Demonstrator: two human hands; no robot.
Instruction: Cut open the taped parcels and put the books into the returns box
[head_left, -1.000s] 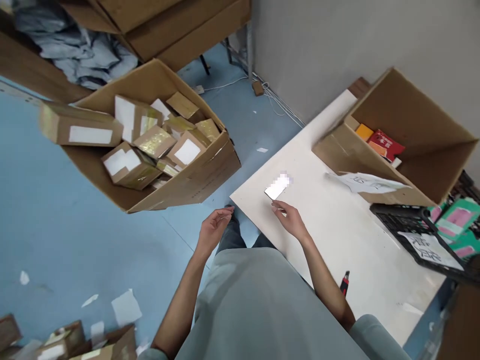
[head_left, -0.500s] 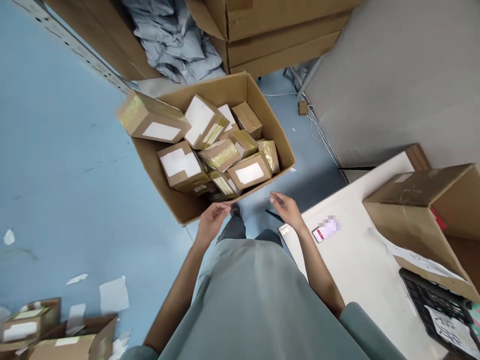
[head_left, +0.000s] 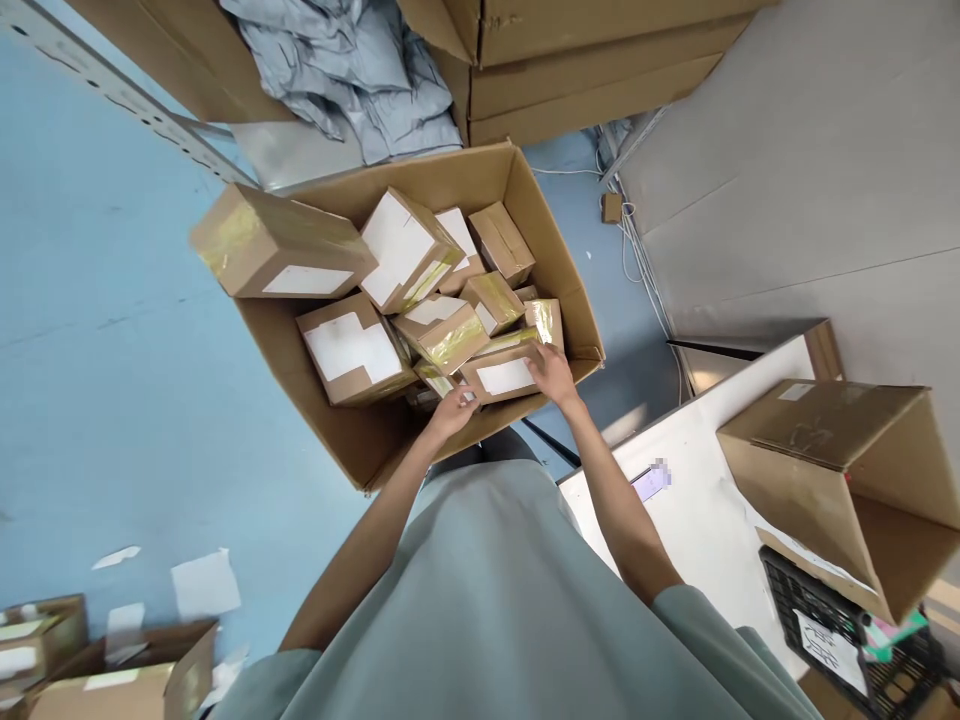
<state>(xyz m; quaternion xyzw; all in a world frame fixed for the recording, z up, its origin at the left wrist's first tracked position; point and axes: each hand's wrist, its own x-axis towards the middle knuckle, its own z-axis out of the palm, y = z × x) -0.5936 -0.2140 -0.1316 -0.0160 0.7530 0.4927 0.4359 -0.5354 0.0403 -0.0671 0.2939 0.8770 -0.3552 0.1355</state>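
Observation:
A big open cardboard carton (head_left: pixel 315 395) stands in front of me, holding several small taped cardboard boxes. My right hand (head_left: pixel 553 376) grips the right end of a small box (head_left: pixel 504 377) with a white label, near the carton's front wall. At that box's lower left corner is my left hand (head_left: pixel 452 412), fingers slightly curled and apart; whether they touch it is hard to see. Behind this box lies another yellow-taped box (head_left: pixel 444 335). A larger box (head_left: pixel 281 240) rests tilted over the carton's left rear edge.
To the right, a white table (head_left: pixel 697 520) bears a phone (head_left: pixel 651 482), an open carton (head_left: pixel 795 440) and a black crate (head_left: pixel 814 610). Grey bags (head_left: pixel 360 70) are piled behind the carton. Paper scraps (head_left: pixel 206 583) and more boxes (head_left: pixel 112 690) lie at lower left.
Both hands have moved forward over the carton's front edge to the labelled box; the right hand has taken hold of its end. The view has shifted slightly.

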